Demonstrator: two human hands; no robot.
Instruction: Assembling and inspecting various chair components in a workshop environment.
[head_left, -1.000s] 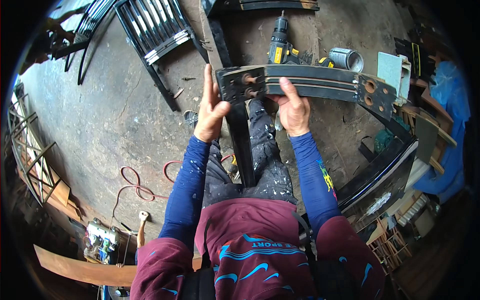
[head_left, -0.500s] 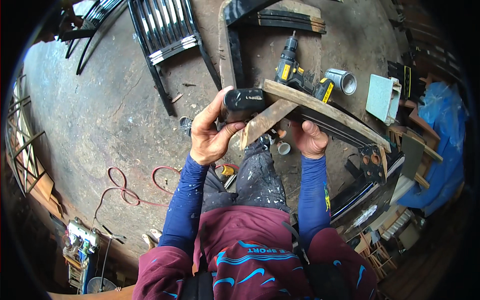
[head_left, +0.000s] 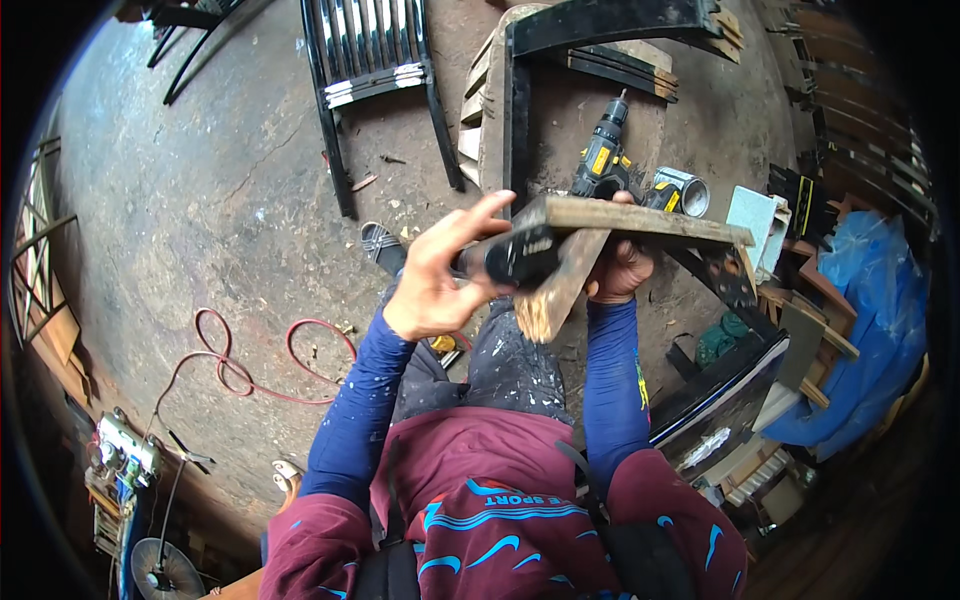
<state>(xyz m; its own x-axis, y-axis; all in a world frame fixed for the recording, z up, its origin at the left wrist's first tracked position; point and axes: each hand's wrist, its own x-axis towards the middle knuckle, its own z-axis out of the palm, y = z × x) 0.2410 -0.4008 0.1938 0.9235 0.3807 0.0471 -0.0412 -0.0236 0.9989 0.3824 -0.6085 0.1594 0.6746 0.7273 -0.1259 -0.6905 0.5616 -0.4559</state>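
Head-worn fisheye view faces down: shirt [head_left: 478, 445] near, left hand [head_left: 436, 278] and right hand [head_left: 622, 272] midway, floor [head_left: 235, 125] far.

left hand [head_left: 430, 282], right hand [head_left: 624, 274] at wooden frame piece [head_left: 640, 217] | drill [head_left: 600, 155] near can [head_left: 694, 193]

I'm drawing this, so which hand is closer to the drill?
The right hand; the drill lies just past it, the left hand being farther off.

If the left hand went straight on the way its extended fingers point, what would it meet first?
From the left hand, the line first crosses the dark bar just beyond the fingers. The bar seems farther down, so the hand might pass above it; depth is unclear.
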